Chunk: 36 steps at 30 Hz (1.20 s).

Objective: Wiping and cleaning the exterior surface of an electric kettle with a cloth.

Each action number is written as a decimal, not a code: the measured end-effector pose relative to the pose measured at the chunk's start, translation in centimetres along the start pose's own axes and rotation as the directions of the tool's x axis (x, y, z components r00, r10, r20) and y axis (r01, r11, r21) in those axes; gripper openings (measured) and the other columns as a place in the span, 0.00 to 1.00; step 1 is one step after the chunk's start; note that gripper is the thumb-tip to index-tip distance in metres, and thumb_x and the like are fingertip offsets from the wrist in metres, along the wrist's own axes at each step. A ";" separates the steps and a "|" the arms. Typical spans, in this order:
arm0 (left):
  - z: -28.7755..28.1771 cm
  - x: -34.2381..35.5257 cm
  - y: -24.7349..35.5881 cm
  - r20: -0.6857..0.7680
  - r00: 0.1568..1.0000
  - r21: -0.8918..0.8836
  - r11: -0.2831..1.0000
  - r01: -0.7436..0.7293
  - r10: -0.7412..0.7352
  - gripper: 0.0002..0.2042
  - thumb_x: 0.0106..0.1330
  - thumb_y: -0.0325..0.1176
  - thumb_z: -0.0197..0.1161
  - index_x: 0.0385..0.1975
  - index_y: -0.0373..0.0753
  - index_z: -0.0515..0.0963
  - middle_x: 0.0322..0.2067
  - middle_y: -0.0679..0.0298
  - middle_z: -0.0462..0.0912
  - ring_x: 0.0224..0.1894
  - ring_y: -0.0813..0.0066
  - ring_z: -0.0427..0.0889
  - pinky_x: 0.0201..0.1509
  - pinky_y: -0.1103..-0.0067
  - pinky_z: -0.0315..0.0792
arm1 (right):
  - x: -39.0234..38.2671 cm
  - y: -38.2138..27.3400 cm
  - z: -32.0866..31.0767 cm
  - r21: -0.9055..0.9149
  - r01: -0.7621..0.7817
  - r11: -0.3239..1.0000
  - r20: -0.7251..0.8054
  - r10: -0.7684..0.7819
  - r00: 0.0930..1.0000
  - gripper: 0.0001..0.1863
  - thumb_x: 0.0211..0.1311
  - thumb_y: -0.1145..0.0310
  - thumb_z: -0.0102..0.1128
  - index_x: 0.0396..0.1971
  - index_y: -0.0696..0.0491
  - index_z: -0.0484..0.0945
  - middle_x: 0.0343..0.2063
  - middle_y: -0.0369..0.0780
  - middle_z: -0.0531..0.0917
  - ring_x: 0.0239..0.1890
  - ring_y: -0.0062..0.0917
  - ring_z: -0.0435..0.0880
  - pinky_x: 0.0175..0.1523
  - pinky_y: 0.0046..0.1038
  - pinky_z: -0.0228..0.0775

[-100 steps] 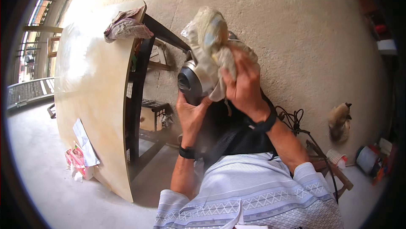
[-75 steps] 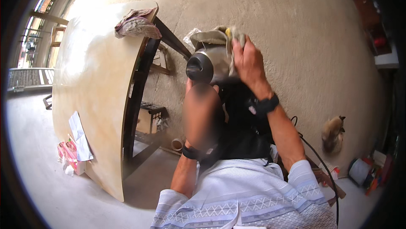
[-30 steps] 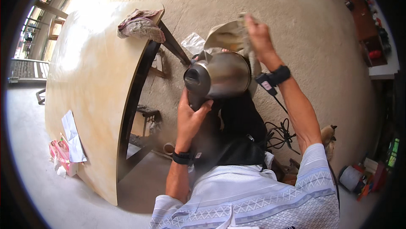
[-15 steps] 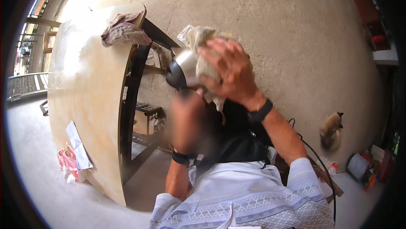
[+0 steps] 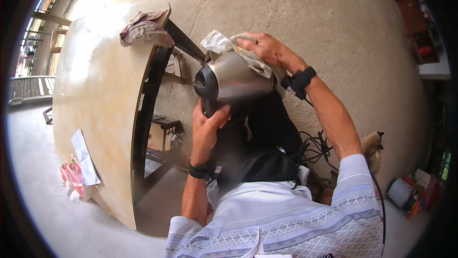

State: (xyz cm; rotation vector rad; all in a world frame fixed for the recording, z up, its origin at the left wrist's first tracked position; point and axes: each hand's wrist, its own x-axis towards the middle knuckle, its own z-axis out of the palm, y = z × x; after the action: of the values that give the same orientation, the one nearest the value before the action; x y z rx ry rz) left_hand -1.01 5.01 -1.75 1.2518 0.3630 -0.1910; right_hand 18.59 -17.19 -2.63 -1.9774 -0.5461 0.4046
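A stainless steel kettle (image 5: 238, 79) with a black lid lies tilted over my lap, its lid end toward the left. My left hand (image 5: 206, 127) is closed round its black handle. On the kettle's far side, my right hand (image 5: 269, 48) presses a greyish cloth (image 5: 257, 62) to the metal, with the fingers curled over the fabric. A crumpled silvery-white piece (image 5: 217, 41) sticks out beside the cloth, near the spout.
To the left stands a pale table (image 5: 102, 115) with a bunched rag (image 5: 147, 31) at its far corner. A folded paper (image 5: 85, 158) and a pink tissue pack (image 5: 71, 174) lie near its edge. Black cables (image 5: 317, 147) hang by my right side; a cat (image 5: 372, 143) is partly behind my sleeve.
My right hand and the cloth have shifted to the kettle's far side, uncovering more of its metal body. The kettle now lies more level, and my left hand's grip shows clearly.
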 end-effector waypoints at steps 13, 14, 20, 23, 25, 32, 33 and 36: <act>-2.0 -0.2 -1.7 -0.014 1.000 -0.073 0.997 -0.026 0.025 0.15 0.68 0.31 0.73 0.49 0.35 0.78 0.35 0.66 0.82 0.26 0.81 0.73 0.32 0.84 0.69 | -5.2 -4.7 5.5 -0.430 0.091 0.898 -0.341 -0.255 0.905 0.23 0.80 0.52 0.56 0.60 0.54 0.81 0.49 0.52 0.90 0.53 0.52 0.88 0.60 0.45 0.79; -2.0 0.1 -1.7 0.000 0.999 -0.078 0.996 -0.039 0.040 0.15 0.68 0.32 0.72 0.49 0.35 0.78 0.35 0.66 0.82 0.26 0.82 0.73 0.32 0.84 0.69 | -5.6 -5.0 6.1 -0.522 0.189 0.832 -0.407 -0.437 0.802 0.23 0.79 0.53 0.58 0.61 0.54 0.81 0.51 0.50 0.89 0.54 0.51 0.88 0.62 0.45 0.78; -1.5 0.7 -1.4 0.003 0.999 -0.280 0.959 0.034 -0.035 0.10 0.73 0.31 0.68 0.48 0.35 0.79 0.29 0.70 0.76 0.28 0.84 0.73 0.38 0.82 0.73 | -9.7 -4.8 10.5 -0.587 0.156 0.794 -0.461 -0.486 0.743 0.32 0.70 0.58 0.68 0.71 0.48 0.76 0.67 0.45 0.79 0.72 0.44 0.75 0.79 0.52 0.61; -1.5 1.1 -0.4 0.059 0.996 -0.352 0.932 0.088 -0.072 0.08 0.76 0.31 0.63 0.47 0.34 0.79 0.27 0.72 0.74 0.30 0.83 0.74 0.44 0.80 0.75 | -10.2 -4.9 11.6 -0.619 0.199 0.760 -0.375 -0.508 0.775 0.33 0.67 0.60 0.69 0.72 0.46 0.76 0.71 0.43 0.76 0.77 0.44 0.69 0.80 0.53 0.58; -1.2 0.9 0.7 0.063 0.992 -0.374 0.919 0.123 -0.107 0.07 0.78 0.33 0.61 0.42 0.35 0.80 0.27 0.73 0.74 0.31 0.80 0.75 0.47 0.78 0.76 | -9.7 -5.2 11.7 -0.622 0.233 0.748 -0.338 -0.524 0.782 0.32 0.67 0.60 0.69 0.71 0.46 0.77 0.71 0.43 0.76 0.77 0.44 0.69 0.81 0.53 0.57; -0.2 1.4 1.2 0.063 0.993 -0.368 0.922 0.120 -0.104 0.09 0.79 0.33 0.61 0.35 0.38 0.77 0.26 0.73 0.71 0.31 0.82 0.74 0.50 0.76 0.78 | -5.6 -5.0 8.6 -0.683 0.330 0.651 -0.215 -0.612 0.761 0.28 0.68 0.58 0.68 0.68 0.44 0.79 0.66 0.42 0.79 0.72 0.41 0.74 0.79 0.50 0.60; 0.1 1.7 1.2 0.079 0.993 -0.378 0.919 0.113 -0.089 0.07 0.78 0.34 0.63 0.38 0.39 0.78 0.26 0.74 0.71 0.31 0.84 0.74 0.50 0.77 0.79 | -4.7 -5.4 7.7 -0.727 0.302 0.616 -0.208 -0.618 0.758 0.28 0.73 0.52 0.65 0.69 0.45 0.76 0.65 0.42 0.79 0.70 0.41 0.76 0.76 0.47 0.64; -0.1 2.1 0.9 0.087 0.994 -0.380 0.920 0.093 -0.064 0.07 0.78 0.37 0.66 0.41 0.41 0.78 0.27 0.75 0.72 0.30 0.85 0.74 0.50 0.78 0.79 | -3.2 -5.9 7.2 -0.706 0.258 0.660 -0.241 -0.566 0.789 0.26 0.74 0.52 0.63 0.67 0.45 0.78 0.63 0.40 0.81 0.67 0.39 0.78 0.75 0.45 0.66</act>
State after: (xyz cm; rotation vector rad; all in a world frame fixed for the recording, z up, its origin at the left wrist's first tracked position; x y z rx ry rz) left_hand 1.25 5.50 -1.79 0.8404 0.3674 -0.2221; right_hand 11.07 -11.22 -0.34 -2.3839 -0.9069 -0.6284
